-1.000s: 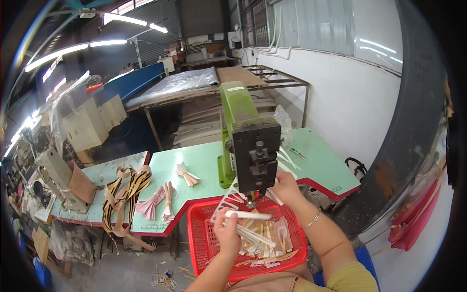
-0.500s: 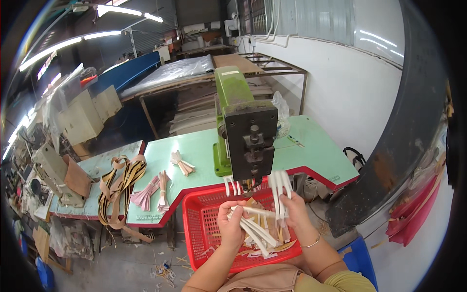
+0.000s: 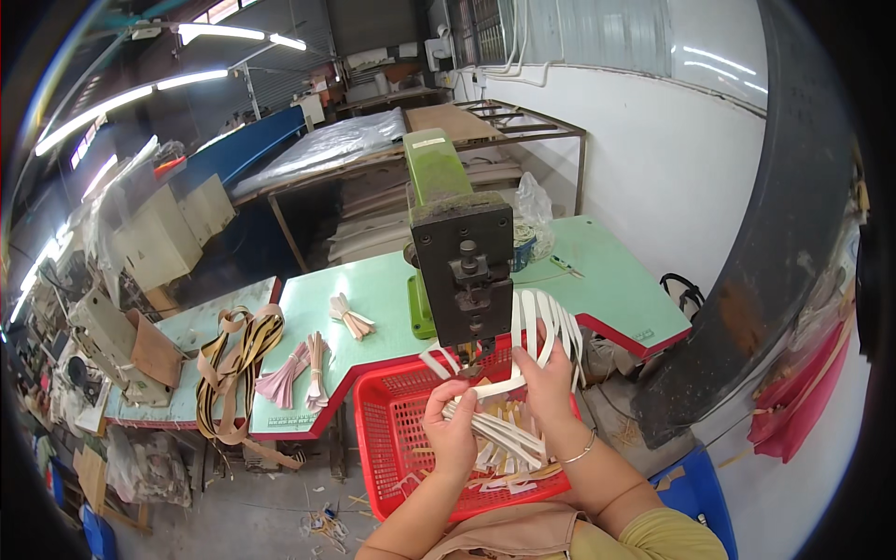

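My left hand [image 3: 451, 427] is closed round a bundle of narrow white strips [image 3: 509, 437], whose loose ends fan out to the right. More white strips [image 3: 553, 322] arch up from my right hand [image 3: 549, 373], which grips them just right of the machine's head. One strip spans the gap between both hands. Directly ahead stands a green machine [image 3: 437, 173] with a black head [image 3: 464, 257]; its lower end comes down close to my left fingertips. Beneath my hands is a red plastic basket [image 3: 375, 446] holding white and tan strips and scraps.
On the green tabletop [image 3: 383, 280] lie a pink bundle [image 3: 283, 378], pale strip bundles [image 3: 347, 317] and small snips [image 3: 567, 267]. Striped straps [image 3: 233, 369] drape over the left table's edge. A dark pillar [image 3: 737, 308] and a blue bin [image 3: 695, 495] stand at right.
My right hand has risen towards the machine's head, and its strips now arch upwards instead of hanging down. My left hand stays near the same place with its bundle.
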`<move>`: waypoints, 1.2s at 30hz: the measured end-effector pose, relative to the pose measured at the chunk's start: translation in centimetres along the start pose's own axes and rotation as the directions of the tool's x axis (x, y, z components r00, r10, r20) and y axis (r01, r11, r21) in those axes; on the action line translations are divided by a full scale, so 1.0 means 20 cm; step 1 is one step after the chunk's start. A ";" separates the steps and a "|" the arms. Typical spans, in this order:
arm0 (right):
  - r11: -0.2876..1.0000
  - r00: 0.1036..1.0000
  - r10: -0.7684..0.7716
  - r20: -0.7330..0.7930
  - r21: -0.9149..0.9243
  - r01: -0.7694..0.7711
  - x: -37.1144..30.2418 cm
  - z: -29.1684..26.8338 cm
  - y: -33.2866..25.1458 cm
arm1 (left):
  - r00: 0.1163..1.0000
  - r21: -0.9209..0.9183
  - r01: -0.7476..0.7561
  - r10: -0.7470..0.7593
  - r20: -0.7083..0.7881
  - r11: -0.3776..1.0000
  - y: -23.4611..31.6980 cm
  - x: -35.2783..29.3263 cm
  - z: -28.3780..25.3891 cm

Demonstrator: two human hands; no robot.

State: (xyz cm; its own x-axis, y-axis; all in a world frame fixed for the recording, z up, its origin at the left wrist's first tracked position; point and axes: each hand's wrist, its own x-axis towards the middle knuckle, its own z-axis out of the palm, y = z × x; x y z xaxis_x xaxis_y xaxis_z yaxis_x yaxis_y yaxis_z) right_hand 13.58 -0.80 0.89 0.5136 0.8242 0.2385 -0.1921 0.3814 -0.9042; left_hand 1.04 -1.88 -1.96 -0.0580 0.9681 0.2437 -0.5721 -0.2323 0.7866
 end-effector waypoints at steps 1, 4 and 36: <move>0.999 1.000 -0.030 0.002 0.036 0.030 0.02 0.01 -0.01 | 1.000 0.001 -0.004 0.004 0.003 1.000 0.00 0.01 -0.01; 0.988 0.988 -0.147 0.053 -0.044 0.150 0.08 0.02 0.00 | 0.995 0.047 0.096 -0.097 0.032 0.994 0.06 0.02 0.00; 0.880 0.981 0.160 0.107 0.434 -0.191 0.03 -0.03 0.03 | 0.997 0.093 0.057 -0.062 0.051 0.994 0.08 0.07 -0.15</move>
State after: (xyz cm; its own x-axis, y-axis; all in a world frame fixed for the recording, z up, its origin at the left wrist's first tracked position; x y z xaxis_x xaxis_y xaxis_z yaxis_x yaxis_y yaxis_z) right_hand 14.25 -0.26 0.28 0.3839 0.9146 0.1269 -0.6304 0.3601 -0.6877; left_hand -2.39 -0.53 -2.03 0.0191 0.9747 0.2226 -0.4955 -0.1842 0.8489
